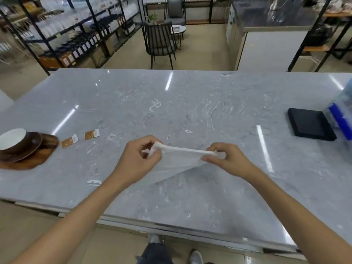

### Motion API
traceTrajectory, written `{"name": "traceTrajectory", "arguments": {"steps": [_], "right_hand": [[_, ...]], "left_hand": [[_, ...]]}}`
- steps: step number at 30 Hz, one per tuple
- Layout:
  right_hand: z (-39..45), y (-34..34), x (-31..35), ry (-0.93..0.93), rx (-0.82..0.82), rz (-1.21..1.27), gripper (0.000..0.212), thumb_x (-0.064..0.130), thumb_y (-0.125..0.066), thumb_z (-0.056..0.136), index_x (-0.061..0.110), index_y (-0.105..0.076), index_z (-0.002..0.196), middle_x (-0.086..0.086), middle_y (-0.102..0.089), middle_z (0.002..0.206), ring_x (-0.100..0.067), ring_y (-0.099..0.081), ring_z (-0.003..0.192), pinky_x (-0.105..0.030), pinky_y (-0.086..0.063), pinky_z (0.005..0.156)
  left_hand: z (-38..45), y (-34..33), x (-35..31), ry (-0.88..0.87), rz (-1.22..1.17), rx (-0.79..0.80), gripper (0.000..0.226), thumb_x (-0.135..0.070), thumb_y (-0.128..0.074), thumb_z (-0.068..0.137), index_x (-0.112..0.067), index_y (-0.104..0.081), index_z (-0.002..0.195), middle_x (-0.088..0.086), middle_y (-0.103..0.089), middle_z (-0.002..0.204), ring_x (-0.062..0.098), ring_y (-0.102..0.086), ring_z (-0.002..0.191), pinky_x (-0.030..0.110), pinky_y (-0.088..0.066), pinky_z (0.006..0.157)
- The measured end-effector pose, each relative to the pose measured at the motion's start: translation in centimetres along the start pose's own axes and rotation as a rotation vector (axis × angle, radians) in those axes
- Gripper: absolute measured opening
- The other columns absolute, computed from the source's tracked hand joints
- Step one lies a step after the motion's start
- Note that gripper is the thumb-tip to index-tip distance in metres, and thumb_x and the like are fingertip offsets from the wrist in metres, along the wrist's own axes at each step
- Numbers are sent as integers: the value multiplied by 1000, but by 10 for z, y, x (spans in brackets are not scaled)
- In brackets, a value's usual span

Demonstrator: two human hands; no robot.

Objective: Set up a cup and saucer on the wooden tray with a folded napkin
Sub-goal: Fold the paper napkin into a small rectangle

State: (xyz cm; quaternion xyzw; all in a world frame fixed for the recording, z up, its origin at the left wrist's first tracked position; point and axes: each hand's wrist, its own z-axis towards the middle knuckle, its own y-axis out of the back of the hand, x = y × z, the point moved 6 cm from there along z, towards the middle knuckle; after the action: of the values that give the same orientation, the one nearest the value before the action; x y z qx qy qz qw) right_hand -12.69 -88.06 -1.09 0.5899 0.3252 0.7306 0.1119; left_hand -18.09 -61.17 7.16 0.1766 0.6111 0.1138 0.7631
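A white napkin is stretched between my two hands just above the grey marble table. My left hand pinches its left corner and my right hand pinches its right corner; the rest hangs down to a point near the tabletop. At the far left, a wooden tray lies on the table. On it sits a dark brown saucer with a cup, white inside and brown outside.
Two small orange-and-white packets lie right of the tray. A black flat box and a blue-and-clear plastic container sit at the right edge. Chairs and shelves stand beyond the table.
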Motion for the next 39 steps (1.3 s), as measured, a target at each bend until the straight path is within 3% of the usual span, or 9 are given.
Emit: {"name": "traceTrajectory", "arguments": {"steps": [3, 6, 10, 12, 15, 19, 26, 34, 39], "right_hand": [[16, 22, 23, 32, 6, 235, 6, 27, -81, 86, 25, -75, 86, 6, -74, 83, -7, -66, 71, -21, -53, 67], [39, 23, 38, 29, 10, 374, 11, 34, -80, 86, 25, -78, 91, 6, -73, 73, -9, -62, 60, -21, -51, 53], [80, -7, 25, -125, 156, 300, 18, 39, -79, 87, 22, -78, 92, 14, -59, 55, -7, -51, 52, -20, -41, 47], [98, -24, 11, -214, 223, 227, 18, 35, -80, 87, 18, -77, 91, 12, -56, 54, -9, -53, 55, -20, -43, 47], [119, -44, -1, -254, 278, 94, 14, 24, -77, 90, 11, -74, 95, -1, -66, 72, -14, -63, 63, -22, -53, 53], [116, -47, 9, -110, 174, -26, 8, 16, -71, 94, 18, -73, 101, -2, -72, 94, -11, -73, 61, -20, -58, 57], [34, -55, 23, 217, 65, -283, 20, 12, -72, 86, 25, -67, 100, 10, -67, 102, -5, -68, 75, -29, -56, 65], [-9, -82, -10, 195, 134, -349, 24, 4, -70, 82, 19, -69, 101, 5, -66, 109, -21, -68, 81, -40, -58, 59], [-15, -86, -17, 198, 138, -344, 23, 5, -68, 83, 17, -68, 102, 5, -65, 112, -20, -68, 76, -35, -57, 58]], "left_hand": [[2, 36, 8, 66, -191, -83, 7, -17, -66, 85, -16, -69, 79, -12, -70, 76, 5, -64, 70, 15, -51, 61], [11, 55, 39, 226, -322, -149, 15, -12, -66, 90, -21, -74, 81, -8, -72, 75, 8, -66, 67, 21, -55, 57], [29, 62, 102, 493, -296, -119, 18, -4, -61, 96, -11, -73, 107, 8, -75, 96, 18, -72, 80, 23, -58, 62], [37, 62, 128, 539, -190, -81, 16, -1, -64, 95, -4, -70, 109, 19, -69, 101, 19, -71, 80, 21, -59, 61], [47, 67, 145, 466, 43, -69, 9, 2, -69, 91, -5, -72, 97, 15, -66, 90, 21, -66, 79, 28, -58, 72], [35, 75, 130, 268, 371, -58, 13, -8, -74, 86, -21, -73, 87, -6, -71, 80, 11, -64, 70, 8, -46, 65], [-46, 57, 123, 141, 402, -15, 24, 2, -74, 83, -21, -74, 88, -7, -71, 91, 11, -69, 80, 19, -58, 64], [-94, 23, 147, 133, 364, 39, 19, -3, -76, 86, -20, -77, 95, -2, -67, 93, 9, -68, 80, 29, -61, 71], [-104, 14, 162, 152, 328, 6, 19, -4, -74, 87, -20, -76, 96, -6, -66, 97, 6, -69, 83, 31, -61, 77]]}}
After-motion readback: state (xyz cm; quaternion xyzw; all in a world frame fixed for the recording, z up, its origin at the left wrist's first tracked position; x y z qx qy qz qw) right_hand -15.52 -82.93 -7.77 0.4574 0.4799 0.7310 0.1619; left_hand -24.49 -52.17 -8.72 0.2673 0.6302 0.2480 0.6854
